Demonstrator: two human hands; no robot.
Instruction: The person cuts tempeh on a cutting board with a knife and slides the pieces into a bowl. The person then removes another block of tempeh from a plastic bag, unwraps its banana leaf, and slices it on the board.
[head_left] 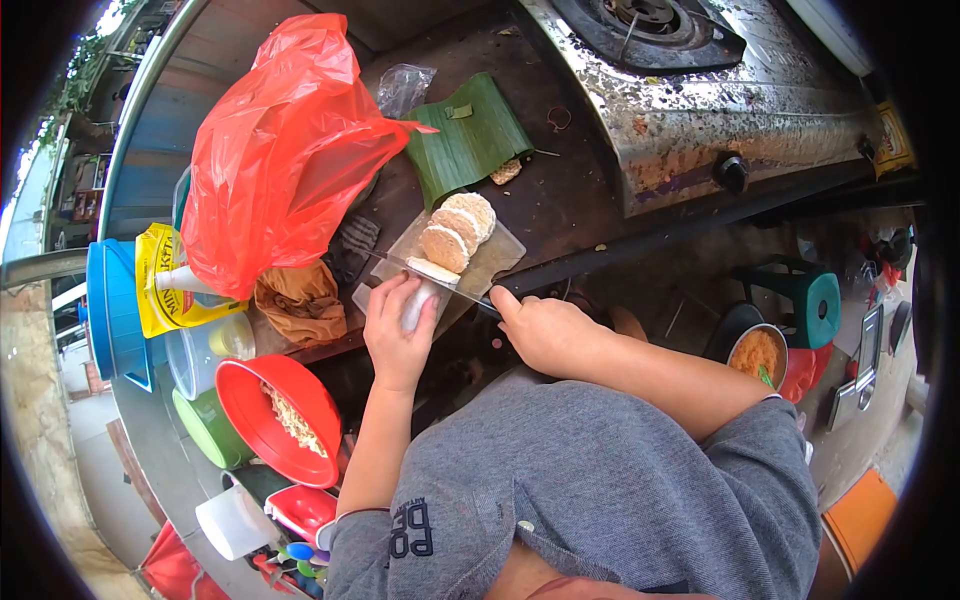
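Observation:
Round pale slices (446,242) lie overlapping in a row on a translucent cutting board (508,250). My right hand (545,328) is closed round the dark handle of a knife (455,288), whose blade lies across the near end of the row. Beside the blade, my left hand (397,325) grips a whitish, wrapped-looking piece (418,306) at the board's near edge. A green banana leaf (470,140) is spread just beyond the slices, with a small lumpy piece (506,172) at its edge.
A red plastic bag (290,160) stands left of the board, near a crumpled brown bag (302,300). Below are a red bowl (262,405) with pale bits and a green container (212,428). A gas stove (690,120) is at upper right, a pan (757,355) lower right.

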